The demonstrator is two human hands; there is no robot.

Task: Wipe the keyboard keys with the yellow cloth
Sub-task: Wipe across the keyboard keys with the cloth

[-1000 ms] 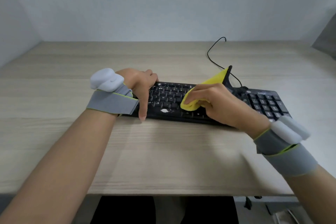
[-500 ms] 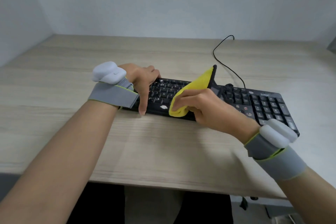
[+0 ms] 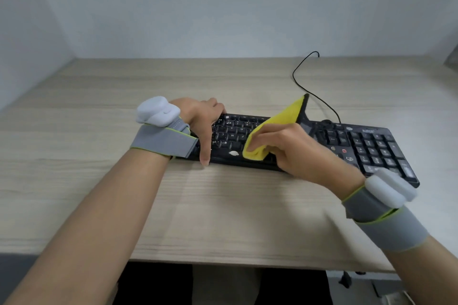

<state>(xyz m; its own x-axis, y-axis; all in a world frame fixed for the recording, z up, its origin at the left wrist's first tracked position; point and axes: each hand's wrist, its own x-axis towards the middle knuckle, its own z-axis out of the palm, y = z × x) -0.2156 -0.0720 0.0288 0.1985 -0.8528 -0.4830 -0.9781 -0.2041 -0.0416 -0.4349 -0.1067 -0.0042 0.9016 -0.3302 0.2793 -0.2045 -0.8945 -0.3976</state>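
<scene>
A black keyboard (image 3: 371, 146) lies across the wooden desk. My right hand (image 3: 290, 148) grips a folded yellow cloth (image 3: 280, 121) and presses it onto the keys near the keyboard's middle; one corner of the cloth sticks up behind my fingers. My left hand (image 3: 200, 124) holds the keyboard's left end, fingers curled over its far edge and thumb down along its front edge. White specks and a white blob show on the keys between my two hands.
The wooden desk (image 3: 124, 193) runs to a pale wall at the back. A black cable (image 3: 307, 86) loops from the keyboard's far edge toward the wall. The desk's front edge is close below my forearms.
My right hand has rubbed the cloth left and then slightly back right across the middle keys. My left hand has kept its hold on the keyboard's left end.
</scene>
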